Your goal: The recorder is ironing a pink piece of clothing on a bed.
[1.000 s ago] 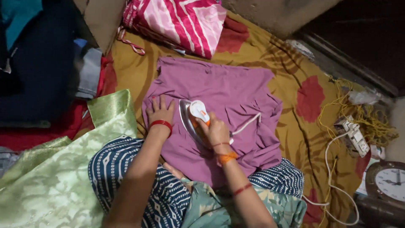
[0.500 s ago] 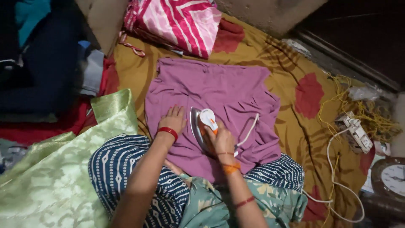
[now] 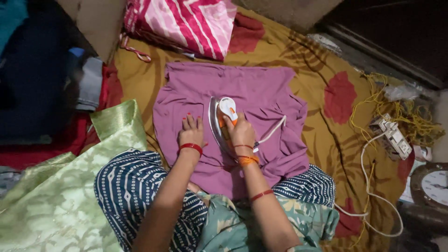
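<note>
A purple garment (image 3: 252, 88) lies spread flat on a mustard sheet with red blotches (image 3: 322, 70). My right hand (image 3: 240, 133) grips the handle of a white and orange clothes iron (image 3: 223, 116) that rests on the middle of the garment, nose pointing away from me. My left hand (image 3: 190, 133) lies flat on the purple cloth just left of the iron, fingers together. The iron's white cord (image 3: 273, 130) runs off to the right across the cloth.
A pink and white striped bundle (image 3: 186, 23) lies beyond the garment. Shiny green fabric (image 3: 56, 196) lies at the left by my knee. A white power strip (image 3: 394, 135) with tangled yellow cord sits at the right, near a round clock (image 3: 434, 186).
The iron and my right hand have slid a little forward over the purple garment. My left hand stays pressed on the cloth beside it.
</note>
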